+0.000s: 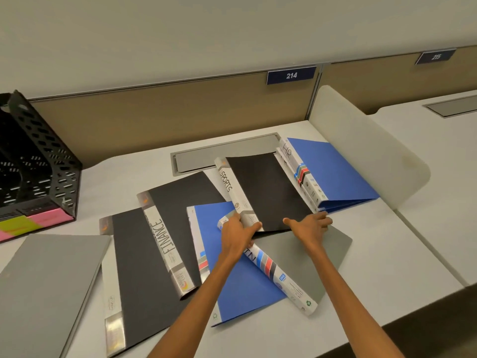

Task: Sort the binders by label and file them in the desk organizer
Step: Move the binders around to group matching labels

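Several binders lie spread on the white desk. A black binder labelled SPORTS lies in the middle; my left hand grips the near end of its spine, and my right hand holds its near right corner. Under it lie a grey binder and a blue binder. Left of them is a black binder labelled FINANCE, overlapping another black binder. Two blue binders labelled HR sit stacked at the back right. The black mesh desk organizer stands at the far left.
A grey folder lies at the near left. Pink and yellow sticky labels mark the organizer's base. A cable hatch sits at the back of the desk. A white divider bounds the desk on the right.
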Demonstrator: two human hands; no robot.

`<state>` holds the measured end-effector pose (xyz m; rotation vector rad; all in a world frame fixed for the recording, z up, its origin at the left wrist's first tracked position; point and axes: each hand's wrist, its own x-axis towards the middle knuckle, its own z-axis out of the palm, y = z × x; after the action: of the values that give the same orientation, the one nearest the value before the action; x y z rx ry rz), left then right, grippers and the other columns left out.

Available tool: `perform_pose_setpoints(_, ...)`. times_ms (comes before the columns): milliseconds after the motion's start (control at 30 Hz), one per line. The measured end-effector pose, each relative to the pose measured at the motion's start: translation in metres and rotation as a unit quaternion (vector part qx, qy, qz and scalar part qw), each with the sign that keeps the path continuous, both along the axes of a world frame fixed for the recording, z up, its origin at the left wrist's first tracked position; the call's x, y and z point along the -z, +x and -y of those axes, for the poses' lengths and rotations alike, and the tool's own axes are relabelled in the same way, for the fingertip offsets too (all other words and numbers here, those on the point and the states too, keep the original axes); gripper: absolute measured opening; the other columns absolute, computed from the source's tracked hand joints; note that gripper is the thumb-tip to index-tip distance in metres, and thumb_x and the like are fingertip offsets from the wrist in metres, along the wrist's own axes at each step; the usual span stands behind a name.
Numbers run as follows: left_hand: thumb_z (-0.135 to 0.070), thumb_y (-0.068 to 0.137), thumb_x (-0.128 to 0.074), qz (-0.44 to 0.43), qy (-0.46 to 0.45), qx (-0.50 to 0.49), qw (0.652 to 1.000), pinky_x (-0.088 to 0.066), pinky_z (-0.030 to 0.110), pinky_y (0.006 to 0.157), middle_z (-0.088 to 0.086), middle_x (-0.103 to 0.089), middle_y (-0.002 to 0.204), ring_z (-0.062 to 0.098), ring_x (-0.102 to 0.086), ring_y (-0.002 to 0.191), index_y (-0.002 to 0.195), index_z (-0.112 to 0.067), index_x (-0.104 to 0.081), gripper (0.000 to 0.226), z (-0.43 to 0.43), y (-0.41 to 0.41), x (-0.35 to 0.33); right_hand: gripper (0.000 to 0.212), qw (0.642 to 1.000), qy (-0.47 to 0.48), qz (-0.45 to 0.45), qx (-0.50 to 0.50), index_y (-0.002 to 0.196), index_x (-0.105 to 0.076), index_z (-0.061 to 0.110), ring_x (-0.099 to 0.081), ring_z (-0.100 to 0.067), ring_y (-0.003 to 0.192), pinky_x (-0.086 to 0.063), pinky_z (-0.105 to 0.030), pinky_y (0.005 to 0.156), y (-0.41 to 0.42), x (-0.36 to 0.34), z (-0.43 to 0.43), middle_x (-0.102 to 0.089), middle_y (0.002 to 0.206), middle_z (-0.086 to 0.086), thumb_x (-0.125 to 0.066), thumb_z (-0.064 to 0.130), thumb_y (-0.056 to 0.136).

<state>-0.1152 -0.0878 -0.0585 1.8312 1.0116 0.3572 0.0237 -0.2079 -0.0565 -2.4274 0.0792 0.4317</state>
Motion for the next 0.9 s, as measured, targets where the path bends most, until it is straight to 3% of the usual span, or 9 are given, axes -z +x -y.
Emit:
perform_pose_setpoints(100,-0.052,0.082,-0.068,-0.061,0.061,0.032,0.996,-0.057,0.033,0.076,0.004,-0.065,0.119,0.022,-0.066,0.095,0.124,-0.015,-0.051,0.058,0.000,0.005,0.009,0.098,0.990,-0.033,0.064,-0.118,0.149,-0.024,0.007,-0.027,-0.036,0.138,-0.042,-0.046,0.104,-0.001,0.003,-0.007,-0.024,0.152,-0.018,-0.077,0.045,0.077)
perform_pose_setpoints(167,-0.056,0.083,-0.065,-0.103,0.111,0.045,0.987,-0.052,0.032,0.079,0.005,-0.064,0.123,0.023,-0.063,0.106,0.127,-0.014,-0.049,0.063,-0.004,0.008,0.011,0.076,0.972,-0.001,0.068,-0.224,0.144,-0.042,0.012,-0.032,-0.031,0.139,-0.038,-0.044,0.108,-0.001,0.001,-0.014,-0.040,0.149,-0.013,-0.072,0.045,0.082)
perform_pose_setpoints(267,-0.067,0.082,-0.059,-0.164,0.175,0.064,0.969,-0.046,0.029,0.074,0.004,-0.065,0.122,0.022,-0.063,0.107,0.129,-0.015,-0.049,0.071,-0.010,0.009,0.011,0.059,0.945,0.035,0.052,-0.322,0.140,-0.050,0.019,-0.037,-0.025,0.137,-0.036,-0.040,0.111,-0.002,-0.001,-0.025,-0.046,0.146,-0.008,-0.066,0.044,0.089)
perform_pose_setpoints(400,-0.077,0.084,-0.040,-0.209,0.242,0.092,0.943,-0.044,0.029,0.070,0.004,-0.067,0.115,0.021,-0.066,0.100,0.139,-0.016,-0.043,0.082,-0.011,0.004,0.014,0.055,0.923,-0.039,0.058,-0.377,0.143,-0.045,0.026,-0.029,-0.025,0.142,-0.030,-0.045,0.114,0.000,0.007,-0.033,-0.035,0.153,-0.007,-0.054,0.050,0.094)
perform_pose_setpoints(533,-0.071,0.091,-0.035,-0.170,0.220,0.074,0.958,-0.056,0.033,0.076,0.003,-0.069,0.115,0.020,-0.067,0.097,0.145,-0.020,-0.038,0.074,-0.006,-0.007,0.026,0.055,0.920,-0.055,0.068,-0.382,0.145,-0.042,0.029,-0.027,-0.026,0.144,-0.029,-0.046,0.116,-0.002,0.013,-0.034,-0.031,0.156,-0.007,-0.051,0.051,0.096)
perform_pose_setpoints(700,-0.068,0.091,-0.041,-0.110,0.181,0.045,0.976,-0.052,0.033,0.084,0.000,-0.068,0.120,0.018,-0.066,0.103,0.144,-0.021,-0.042,0.070,-0.001,-0.014,0.028,0.054,0.921,-0.049,0.069,-0.380,0.146,-0.040,0.029,-0.025,-0.027,0.145,-0.026,-0.047,0.116,-0.005,0.015,-0.033,-0.029,0.157,-0.007,-0.049,0.050,0.097)
perform_pose_setpoints(767,-0.059,0.093,-0.048,-0.061,0.141,0.024,0.988,-0.051,0.030,0.080,-0.003,-0.072,0.099,0.012,-0.067,0.090,0.142,-0.021,-0.046,0.062,-0.003,-0.020,0.025,0.053,0.924,-0.035,0.071,-0.375,0.145,-0.042,0.028,-0.026,-0.026,0.145,-0.027,-0.046,0.116,-0.004,0.015,-0.031,-0.031,0.156,-0.008,-0.050,0.049,0.097)
perform_pose_setpoints(833,-0.045,0.096,-0.053,-0.007,0.120,-0.028,0.992,-0.046,0.018,0.067,-0.010,-0.063,0.069,0.004,-0.061,0.069,0.137,-0.021,-0.051,0.048,-0.005,-0.032,0.025,0.050,0.930,-0.002,0.080,-0.359,0.142,-0.046,0.027,-0.031,-0.025,0.142,-0.030,-0.045,0.114,-0.004,0.014,-0.028,-0.036,0.153,-0.008,-0.052,0.046,0.097)
perform_pose_setpoints(900,-0.034,0.098,-0.052,0.023,0.123,-0.086,0.988,-0.041,0.015,0.057,-0.009,-0.056,0.059,0.003,-0.057,0.058,0.130,-0.021,-0.054,0.035,-0.009,-0.048,0.026,0.046,0.941,0.050,0.102,-0.318,0.138,-0.051,0.023,-0.039,-0.023,0.135,-0.035,-0.040,0.109,-0.008,0.015,-0.021,-0.043,0.146,-0.007,-0.056,0.041,0.096)
